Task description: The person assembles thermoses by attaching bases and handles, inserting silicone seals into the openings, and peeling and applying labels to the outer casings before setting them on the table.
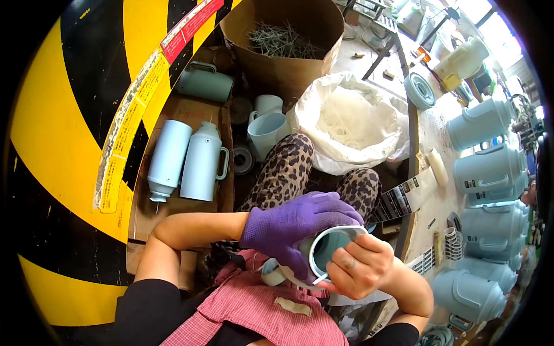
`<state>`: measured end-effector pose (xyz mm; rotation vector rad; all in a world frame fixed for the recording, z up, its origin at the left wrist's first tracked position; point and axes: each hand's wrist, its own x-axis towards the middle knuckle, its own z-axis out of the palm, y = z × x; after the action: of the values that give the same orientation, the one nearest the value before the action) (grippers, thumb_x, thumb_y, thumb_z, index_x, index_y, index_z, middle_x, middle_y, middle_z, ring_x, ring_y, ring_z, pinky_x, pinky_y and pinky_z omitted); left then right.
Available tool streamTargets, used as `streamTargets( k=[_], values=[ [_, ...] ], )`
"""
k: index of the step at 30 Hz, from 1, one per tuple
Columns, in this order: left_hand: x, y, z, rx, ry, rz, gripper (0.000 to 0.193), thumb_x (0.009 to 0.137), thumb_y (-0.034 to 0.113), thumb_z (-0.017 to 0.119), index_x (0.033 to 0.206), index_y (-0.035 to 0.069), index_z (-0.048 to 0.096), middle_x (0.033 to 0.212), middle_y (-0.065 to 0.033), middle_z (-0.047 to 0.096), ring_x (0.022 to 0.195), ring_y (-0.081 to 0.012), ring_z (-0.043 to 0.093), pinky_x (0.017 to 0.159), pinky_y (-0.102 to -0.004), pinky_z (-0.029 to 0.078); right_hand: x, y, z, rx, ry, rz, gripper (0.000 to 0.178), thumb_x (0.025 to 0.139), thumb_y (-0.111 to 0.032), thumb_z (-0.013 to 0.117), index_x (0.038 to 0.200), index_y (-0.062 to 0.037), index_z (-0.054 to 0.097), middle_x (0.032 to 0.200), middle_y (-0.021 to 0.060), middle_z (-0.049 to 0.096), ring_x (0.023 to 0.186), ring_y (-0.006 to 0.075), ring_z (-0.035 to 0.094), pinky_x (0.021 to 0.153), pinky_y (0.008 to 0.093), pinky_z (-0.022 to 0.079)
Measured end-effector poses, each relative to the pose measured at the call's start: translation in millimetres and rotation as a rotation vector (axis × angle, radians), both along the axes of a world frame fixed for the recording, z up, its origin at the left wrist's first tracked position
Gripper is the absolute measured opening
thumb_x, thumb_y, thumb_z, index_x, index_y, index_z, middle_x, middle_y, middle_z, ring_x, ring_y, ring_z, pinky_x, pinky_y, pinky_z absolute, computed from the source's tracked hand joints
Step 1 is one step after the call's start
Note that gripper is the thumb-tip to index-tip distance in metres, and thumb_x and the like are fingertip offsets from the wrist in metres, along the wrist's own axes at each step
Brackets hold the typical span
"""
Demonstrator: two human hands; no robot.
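Note:
A pale blue thermos shell [332,245] rests in my lap, its round open mouth tilted up and its handle [273,273] to the left. My left hand [300,224], in a purple knit glove, wraps round its far and left side. My bare right hand [359,265] is closed at the mouth's right edge, fingers curled over the rim. A thin white piece [320,279] shows at the rim near my right fingertips; I cannot make out whether it is pinched. The shell's lower body is hidden by my hands and a red checked apron [259,314].
Blue thermos shells [200,161] lie in a carton [140,222] at left, beside a yellow-black striped panel [63,190]. Ahead stand a drum [283,72] of metal rods and a white bag [306,112] of pale rings. Several shells [483,173] and a label strip [404,199] occupy the right-hand bench.

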<state>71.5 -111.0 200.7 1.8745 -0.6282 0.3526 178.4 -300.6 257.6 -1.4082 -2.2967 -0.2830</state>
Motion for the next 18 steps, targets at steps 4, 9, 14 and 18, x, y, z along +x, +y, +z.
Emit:
streamTargets(
  k=[4, 9, 14, 18],
  values=[
    [14.9, 33.3, 58.9, -0.02, -0.022, 0.148, 0.097, 0.063, 0.035, 0.096, 0.139, -0.002, 0.048, 0.121, -0.02, 0.062, 0.11, -0.0355, 0.065, 0.1, -0.0447, 0.052, 44.4, 36.4, 36.5, 0.166, -0.031, -0.01, 0.048, 0.089, -0.05, 0.07, 0.083, -0.003, 0.073, 0.099, 0.0093, 0.069, 0.095, 0.027, 0.069, 0.1, 0.045, 0.047],
    [108.6, 174.7, 91.9, 0.112, -0.468, 0.704, 0.084, 0.064, 0.03, 0.097, 0.132, 0.001, 0.056, 0.131, -0.0146, 0.062, 0.12, -0.0262, 0.061, 0.102, -0.0403, 0.05, 82.6, 58.3, 27.7, 0.615, 0.183, -0.546, 0.048, 0.103, -0.037, 0.055, 0.131, 0.002, 0.059, 0.137, 0.0221, 0.057, 0.131, 0.0418, 0.049, 0.113, 0.0503, 0.034],
    [132.5, 242.9, 77.0, 0.465, -0.769, 1.075, 0.099, 0.065, 0.036, 0.097, 0.144, 0.002, 0.046, 0.139, -0.0152, 0.055, 0.129, -0.0298, 0.054, 0.109, -0.0412, 0.044, 113.7, 64.9, -45.2, 0.351, 0.219, -0.672, 0.015, 0.088, -0.004, 0.07, 0.102, -0.0071, 0.075, 0.121, 0.01, 0.067, 0.119, 0.0347, 0.055, 0.104, 0.0426, 0.042],
    [62.0, 203.6, 62.5, 0.021, -0.521, 1.001, 0.078, 0.075, 0.022, 0.086, 0.142, 0.002, 0.05, 0.135, -0.0125, 0.059, 0.123, -0.0251, 0.058, 0.109, -0.0402, 0.045, 174.2, 82.6, -116.4, 0.149, 0.44, -0.786, 0.011, 0.088, -0.008, 0.071, 0.096, -0.0063, 0.078, 0.1, 0.0094, 0.071, 0.099, 0.0298, 0.065, 0.088, 0.0383, 0.05]
  ],
)
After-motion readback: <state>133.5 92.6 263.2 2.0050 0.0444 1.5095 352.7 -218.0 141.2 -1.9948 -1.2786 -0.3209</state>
